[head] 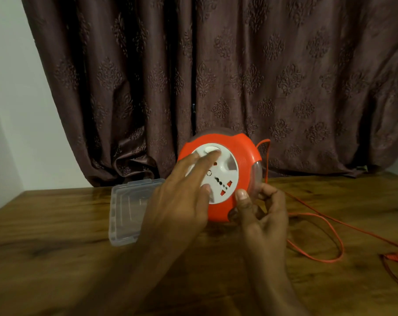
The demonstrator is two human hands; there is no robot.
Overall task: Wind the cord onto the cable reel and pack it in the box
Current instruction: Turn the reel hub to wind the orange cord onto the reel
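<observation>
An orange cable reel with a white socket face stands tilted on edge on the wooden table. My left hand lies flat on the white face, one fingertip in the round dimple near its top. My right hand grips the reel's lower right rim, thumb on the orange front. An orange cord leaves the reel's right side and loops loosely over the table. Its orange plug end lies at the right edge. A clear plastic box sits left of the reel, partly behind my left hand.
A dark brown patterned curtain hangs right behind the table and touches its back edge. A pale wall stands to the left. Bare wood spreads in front of the reel.
</observation>
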